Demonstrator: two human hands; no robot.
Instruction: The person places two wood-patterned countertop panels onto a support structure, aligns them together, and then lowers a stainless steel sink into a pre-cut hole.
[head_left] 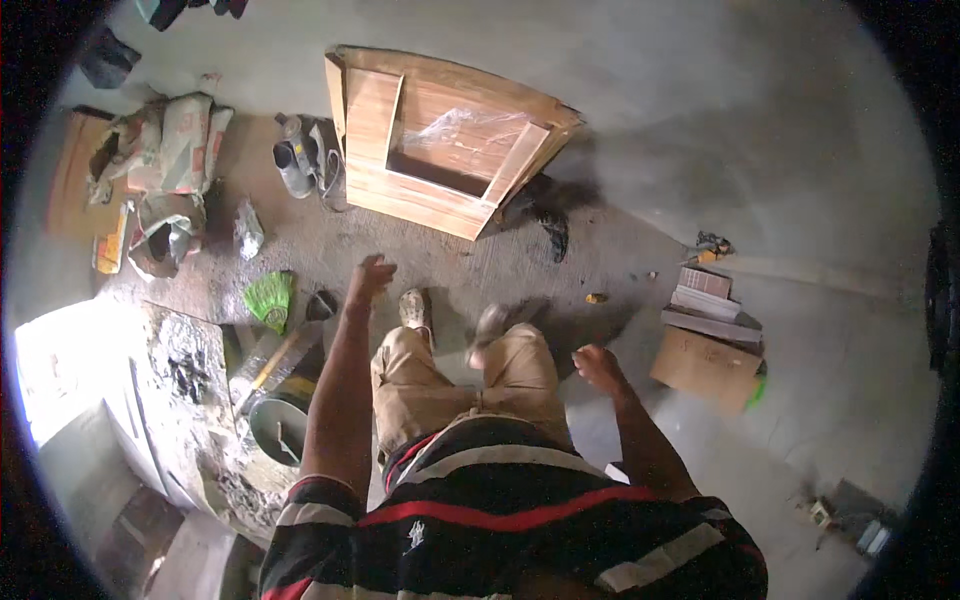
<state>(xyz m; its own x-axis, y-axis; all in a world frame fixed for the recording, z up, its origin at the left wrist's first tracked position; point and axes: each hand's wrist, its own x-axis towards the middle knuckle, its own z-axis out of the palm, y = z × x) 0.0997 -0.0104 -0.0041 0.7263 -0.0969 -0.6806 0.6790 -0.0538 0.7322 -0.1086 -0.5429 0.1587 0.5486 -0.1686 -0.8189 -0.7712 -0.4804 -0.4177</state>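
My left hand (372, 279) hangs in the air ahead of my left knee, its fingers loosely bent and apart, with nothing seen in it. Beyond my right knee, my right hand (597, 368) is curled closed, and no object shows in it. Neither hand touches anything. Ahead of me a light wooden cabinet-like piece (420, 195) stands on the floor against the wall. Clear plastic film (465, 128) lies across its panel, above a dark rectangular opening. My feet are apart, one shoe blurred.
To the left are a green broom head (268, 298), a bucket (280, 430), crumpled sacks (185, 150) and a grey pair of boots (295, 165). On the right, a cardboard box (705, 365) sits beside stacked flat pieces (705, 305). A small yellow object (596, 298) lies on the floor.
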